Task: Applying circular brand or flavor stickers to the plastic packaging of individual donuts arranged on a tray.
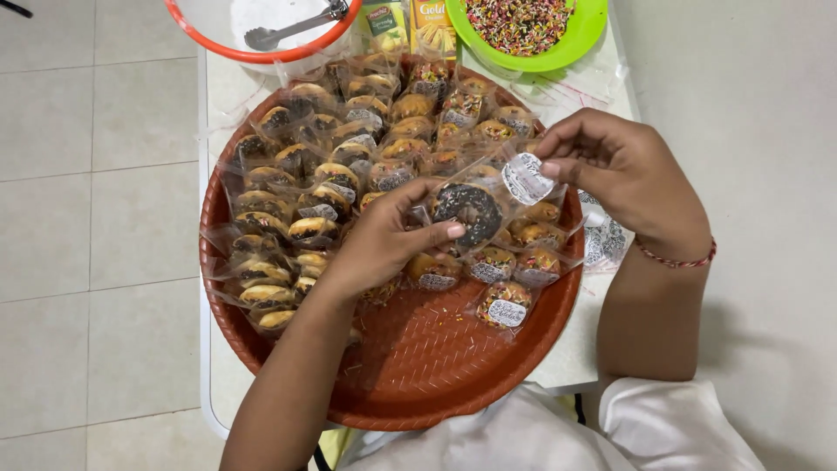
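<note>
Left hand (384,240) comes in from the near edge of the bench, forearm angled up toward the tray centre, wrist slightly bent, fingers curled and thumb pressed forward. It is closed around a chocolate-topped round doughnut in a clear plastic wrapper (468,212), pinching the wrapper's left side. Right hand (615,166) reaches in from the right edge of the bench, forearm nearly vertical in view, wrist cocked left, a red thread bracelet (676,260) on the wrist. Its thumb and forefinger are pinched shut on a small round white sticker label (526,179), which sits at the wrapper's upper right corner, touching the plastic.

The wrapped doughnut is held just above the middle of a large round red-brown plastic tray (436,366). The tray's far and left parts are packed with many wrapped doughnuts (323,174), some bearing the same white labels; the near part is bare apart from scattered sprinkles.

At the far edge of the white bench (214,366) stand a green bowl of coloured sprinkles (523,26) and an orange-rimmed white bowl (253,30) with a metal spoon (292,30) in it. Two boxes lie between the bowls.
</note>
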